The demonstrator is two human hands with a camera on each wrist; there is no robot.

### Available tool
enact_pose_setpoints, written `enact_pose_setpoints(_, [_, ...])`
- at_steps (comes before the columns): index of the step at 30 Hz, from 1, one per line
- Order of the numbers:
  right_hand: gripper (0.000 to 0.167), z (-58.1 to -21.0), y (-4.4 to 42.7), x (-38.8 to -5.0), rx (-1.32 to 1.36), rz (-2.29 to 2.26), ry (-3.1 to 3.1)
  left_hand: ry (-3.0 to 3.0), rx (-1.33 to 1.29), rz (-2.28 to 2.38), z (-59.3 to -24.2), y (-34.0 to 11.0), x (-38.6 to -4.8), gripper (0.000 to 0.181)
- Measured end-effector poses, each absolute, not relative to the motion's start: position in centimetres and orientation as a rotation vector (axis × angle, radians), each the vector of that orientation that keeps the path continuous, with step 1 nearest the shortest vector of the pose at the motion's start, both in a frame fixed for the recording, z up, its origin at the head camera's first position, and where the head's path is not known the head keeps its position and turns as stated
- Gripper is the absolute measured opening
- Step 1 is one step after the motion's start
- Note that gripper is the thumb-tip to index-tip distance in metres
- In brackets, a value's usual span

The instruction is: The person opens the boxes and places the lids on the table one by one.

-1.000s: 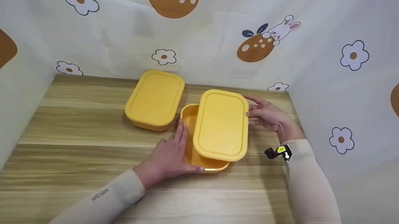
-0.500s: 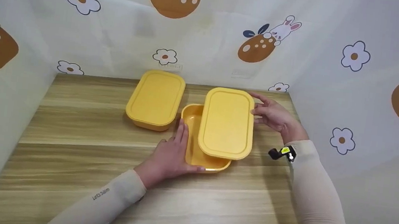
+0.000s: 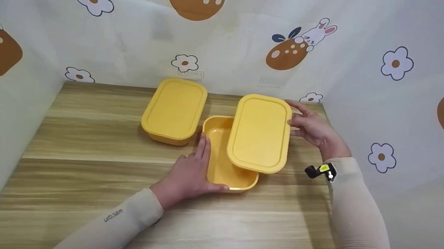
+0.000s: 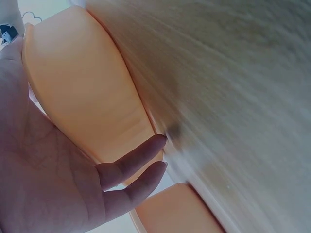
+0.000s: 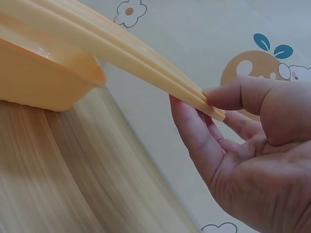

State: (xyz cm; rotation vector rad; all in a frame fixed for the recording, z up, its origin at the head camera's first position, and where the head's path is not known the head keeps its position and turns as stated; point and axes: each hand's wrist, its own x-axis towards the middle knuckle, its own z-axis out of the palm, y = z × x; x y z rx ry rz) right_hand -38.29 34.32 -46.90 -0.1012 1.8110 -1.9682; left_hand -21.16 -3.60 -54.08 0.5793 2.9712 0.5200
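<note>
My right hand (image 3: 314,131) pinches the right edge of a yellow rectangular lid (image 3: 260,133). In the right wrist view, the thumb (image 5: 228,95) lies on top of the lid and fingers are beneath. Tilted, the lid hangs above the right part of an uncovered yellow lunch box (image 3: 221,164). The visible inside of the box holds nothing. Against its near left corner rests my left hand (image 3: 187,173), with straight fingers along the left wall and the thumb at the front rim. In the left wrist view, two fingertips touch the outer wall (image 4: 92,82) near the table.
A second yellow lunch box (image 3: 174,110), lid on, stands at the back left, a narrow gap from the uncovered one. The wooden table (image 3: 99,139) is bounded by a patterned cloth (image 3: 231,46) at the back and both sides.
My right hand has moved right and slightly back with the lid, baring more of the box's inside. The left hand and both boxes stay in place.
</note>
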Motion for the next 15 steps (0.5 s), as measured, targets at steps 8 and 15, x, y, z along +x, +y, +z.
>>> enact_pose_setpoints(8, [0.080,-45.9,35.7,-38.5,-0.079,-1.934,1.901,2.980,0.580,0.508,-54.1,-3.6,-21.2,0.155])
enact_pose_setpoints(15, [0.080,-44.8,36.9,-38.7,-0.030,-1.961,1.917,2.976,0.577,0.501,-54.1,-3.5,-21.2,0.155])
